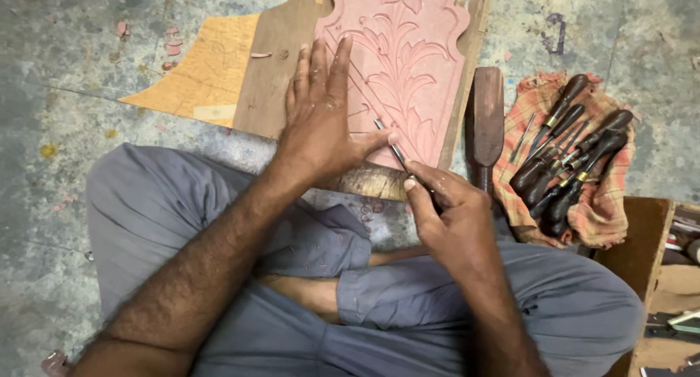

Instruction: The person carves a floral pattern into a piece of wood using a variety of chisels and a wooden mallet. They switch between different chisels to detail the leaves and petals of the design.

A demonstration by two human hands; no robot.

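Fingers (321,63) of left hand (321,122): spread flat, grasping nothing, pressed palm-down on the carved pink panel (408,49); thumb stretched out w/ its tip against the chisel blade.
Fingers (430,176) of right hand (456,216): clenched round a slim carving chisel (386,138); handle hidden in the fist, only the steel shank shows.

Item 1, carved pink panel: relief of leaves and a flower, scalloped outline. Lies on a brown backing board (277,63) on the concrete floor (58,56), in front of the person's crossed legs in grey trousers (168,202). Near edge of panel sits just under both hands.

Item 2, carving chisel: tip meets the panel's low part near its near edge, between left thumb and right fingers; touching both.

Item 3, wooden mallet (487,114): dark, upright-lying just beside the board's right edge.

Item 4, checked cloth (605,202) w/ approx. a dozen dark-handled chisels (576,158) laid on it, right of mallet, apart from the hands.

Item 5, yellow-ochre sheet (211,71): left of board, partly under it.

Item 6, pink shavings (171,47): scattered on floor toward the far left.

Risk, judged: left thumb lies right at the cutting end, so a slip or too hard a push could run the blade into it. Tip could also skid across the finished leaf relief and scar it, esp. if the panel shifts on the board under uneven pressure. Loose tools on the cloth are far enough not to interfere.
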